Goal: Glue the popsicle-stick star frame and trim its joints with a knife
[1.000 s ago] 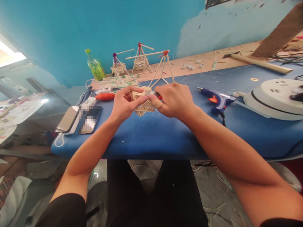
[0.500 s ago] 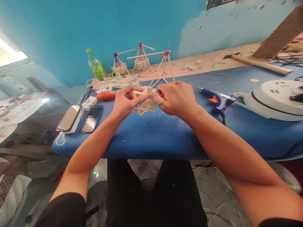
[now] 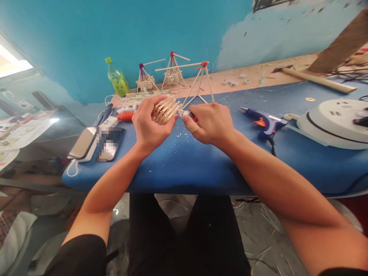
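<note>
Along the counter (image 3: 172, 172), two frames (image 3: 172, 65) looked done, one frame (image 3: 200, 79) bare; your left hand (image 3: 150, 123) clutched a stick stack (image 3: 166, 109), right hand (image 3: 212, 122) a cutter (image 3: 187, 114).

The head camera looks forward-down over both hands (image 3: 212, 123).

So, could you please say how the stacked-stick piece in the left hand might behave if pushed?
The stacked-stick piece is probably light for its size: thin sticks with gaps between them. It seems fairly stiff, as its layers hold together while tilted in the left hand. Hard pushing might snap the slender sticks.
</note>
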`<state>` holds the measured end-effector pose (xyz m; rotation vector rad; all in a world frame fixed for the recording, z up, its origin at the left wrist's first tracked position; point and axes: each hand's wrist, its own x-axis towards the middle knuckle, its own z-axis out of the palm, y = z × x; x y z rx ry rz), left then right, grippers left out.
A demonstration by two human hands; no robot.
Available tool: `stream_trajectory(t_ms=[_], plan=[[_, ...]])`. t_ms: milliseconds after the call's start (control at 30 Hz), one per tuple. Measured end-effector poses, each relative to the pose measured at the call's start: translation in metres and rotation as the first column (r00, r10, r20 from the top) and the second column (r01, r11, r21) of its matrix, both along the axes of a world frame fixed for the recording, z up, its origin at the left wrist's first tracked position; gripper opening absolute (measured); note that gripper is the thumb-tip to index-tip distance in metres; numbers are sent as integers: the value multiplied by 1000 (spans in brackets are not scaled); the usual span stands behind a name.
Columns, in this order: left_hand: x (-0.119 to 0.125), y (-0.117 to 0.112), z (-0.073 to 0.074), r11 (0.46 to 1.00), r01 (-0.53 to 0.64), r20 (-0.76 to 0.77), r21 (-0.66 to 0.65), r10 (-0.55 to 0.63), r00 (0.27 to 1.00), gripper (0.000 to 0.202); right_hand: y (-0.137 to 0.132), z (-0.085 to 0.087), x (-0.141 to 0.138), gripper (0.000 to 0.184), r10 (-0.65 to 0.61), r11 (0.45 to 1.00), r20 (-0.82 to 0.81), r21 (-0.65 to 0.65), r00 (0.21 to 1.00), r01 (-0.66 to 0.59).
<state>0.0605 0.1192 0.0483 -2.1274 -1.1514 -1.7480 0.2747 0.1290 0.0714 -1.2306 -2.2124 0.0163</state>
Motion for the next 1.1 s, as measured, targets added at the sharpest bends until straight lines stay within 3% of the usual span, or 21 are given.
stream_trajectory(t_ms=[167,400,667,1100], plan=[[2,-6,4,1000,-19,-51,-11,18,999,41,3,-2,2,48,-14,1000,19,8,1000,14],[10,-16,15,968,90,174,-236,-49,984,44,2,0,4,46,6,1000,14,9,1000,-6],[3,-5,17,824,385,444,-416,-186,877,53,6,1,8,47,-17,1000,28,11,999,17],[0,-2,25,707,459,527,-537,-143,837,43,9,-2,9,52,-83,996,83,24,993,81]])
